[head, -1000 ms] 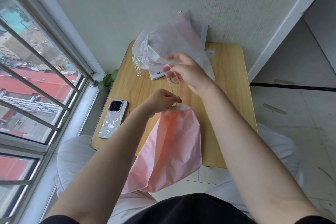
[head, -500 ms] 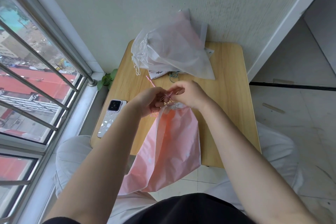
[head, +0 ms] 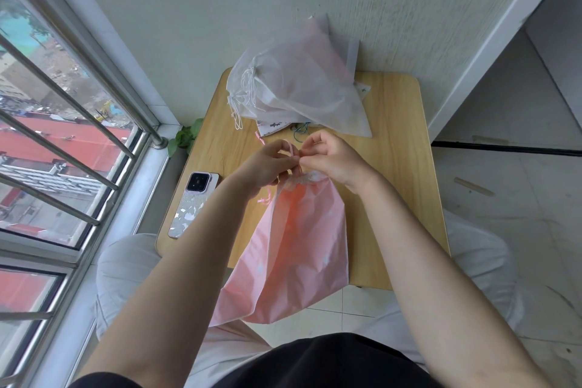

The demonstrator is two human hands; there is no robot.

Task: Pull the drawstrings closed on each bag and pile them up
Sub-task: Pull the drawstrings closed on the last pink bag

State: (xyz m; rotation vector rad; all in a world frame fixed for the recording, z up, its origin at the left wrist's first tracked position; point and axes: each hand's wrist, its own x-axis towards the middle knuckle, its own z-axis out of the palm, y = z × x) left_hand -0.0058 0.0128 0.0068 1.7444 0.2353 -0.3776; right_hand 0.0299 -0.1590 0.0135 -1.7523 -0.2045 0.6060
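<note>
Head view: at frame centre the left hand [head: 267, 164] and right hand [head: 330, 157] meet, each pinching the pink drawstring [head: 291, 151] above the gathered mouth of the pink bag [head: 299, 246], which drapes over the table [head: 403, 167] edge. White bags [head: 299, 88] lie piled upper centre; a phone [head: 192, 205] lies left.

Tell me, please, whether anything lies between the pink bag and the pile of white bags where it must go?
Nothing visible blocks it. Bare table separates the pink bag from the pile of white bags; the phone lies off to the left.
</note>
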